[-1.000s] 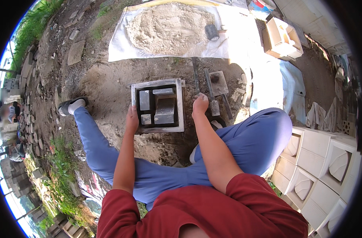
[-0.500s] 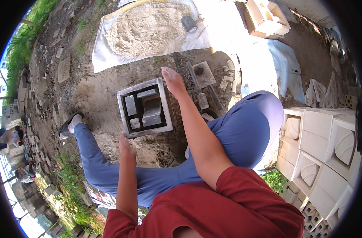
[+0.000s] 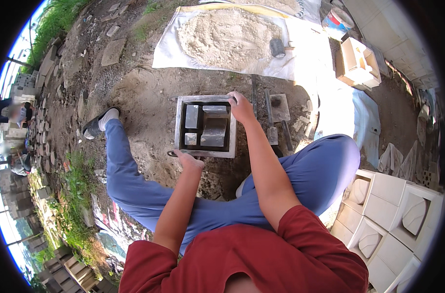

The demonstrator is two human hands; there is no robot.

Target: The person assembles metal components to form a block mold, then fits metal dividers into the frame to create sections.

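Note:
A square grey block mould (image 3: 207, 154) stands on the dirt between my legs, with several dark grey blocks inside its frame. My right hand (image 3: 242, 108) is closed around the frame's far right corner, the fingers curled over the edge. At the near left side, my left hand (image 3: 189, 160) grips the frame beside a small dark loop handle (image 3: 172, 153). The fingertips of this hand are partly hidden against the mould.
Beyond the mould, a white sheet (image 3: 168, 56) bears pale powder (image 3: 227, 39) and a dark-headed mallet (image 3: 277, 48). Bar-like tools (image 3: 269, 110) and a small square plate (image 3: 280, 107) lie to the right. Pale hollow blocks (image 3: 381, 195) are stacked at the near right. Rubble lies left.
My right hand has come down onto the mould's far right corner, and my left hand has closed at its near left side. The whole view has shifted, so the mould appears further right.

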